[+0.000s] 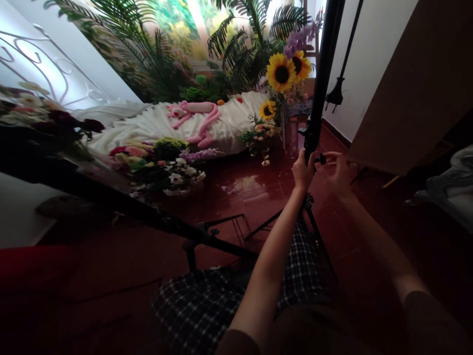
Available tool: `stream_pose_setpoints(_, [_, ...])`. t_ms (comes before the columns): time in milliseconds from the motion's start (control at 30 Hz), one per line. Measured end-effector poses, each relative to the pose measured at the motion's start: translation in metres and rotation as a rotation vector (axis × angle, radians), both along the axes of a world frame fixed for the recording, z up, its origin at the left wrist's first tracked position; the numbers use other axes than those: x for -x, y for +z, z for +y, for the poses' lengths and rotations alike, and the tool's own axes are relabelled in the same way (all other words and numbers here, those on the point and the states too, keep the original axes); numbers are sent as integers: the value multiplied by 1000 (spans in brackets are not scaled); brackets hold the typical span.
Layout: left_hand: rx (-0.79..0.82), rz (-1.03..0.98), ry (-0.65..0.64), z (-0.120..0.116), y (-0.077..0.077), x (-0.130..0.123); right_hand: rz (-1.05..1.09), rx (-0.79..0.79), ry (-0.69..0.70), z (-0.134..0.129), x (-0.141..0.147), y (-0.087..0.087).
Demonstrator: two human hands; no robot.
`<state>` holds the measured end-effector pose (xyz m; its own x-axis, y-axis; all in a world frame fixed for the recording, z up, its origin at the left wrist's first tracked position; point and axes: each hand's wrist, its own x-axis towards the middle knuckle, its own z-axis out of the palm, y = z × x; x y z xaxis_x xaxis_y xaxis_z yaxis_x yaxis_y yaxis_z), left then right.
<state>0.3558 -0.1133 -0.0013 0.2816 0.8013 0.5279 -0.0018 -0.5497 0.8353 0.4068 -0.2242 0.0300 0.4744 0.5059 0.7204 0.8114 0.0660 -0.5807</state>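
Cloth (303, 256) in a dark check covers my legs. Beyond it my left hand (301, 170) grips the black stand (325, 64), which rises ahead of me. My right hand (340, 175), close beside the left, curves loosely parted fingers by the stand's knob (320, 159); I can't tell whether they touch it. Farther off, a pink plush toy (199, 107) lies on white fabric (236, 123) near sunflowers (281, 73), with palm fronds (251, 29) behind.

The black stand (325, 64) looks like smooth metal to me, the red floor (258, 195) glossy, the plug (335, 93) plastic, the pink toy (210, 118) plush.
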Motion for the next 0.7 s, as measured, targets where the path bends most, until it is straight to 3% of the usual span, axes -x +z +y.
stream_pose_setpoints(100, [-5, -14, 6, 3, -5, -3, -60, 52, 19, 25, 5, 16])
stream_pose_setpoints(233, [27, 22, -22, 4, -5, -2, 117, 140, 19, 52, 9, 26])
stream_pose_setpoints(333, [29, 60, -54, 3, -2, 2, 178, 79, 32, 58, 11, 39])
stream_pose_setpoints(567, [5, 49, -30, 0, 4, 4, 107, -102, 54, 68, 11, 112])
stream_pose_setpoints(700, [-17, 10, -17, 0, 1, 3, 75, -134, 107, 71, 8, 135])
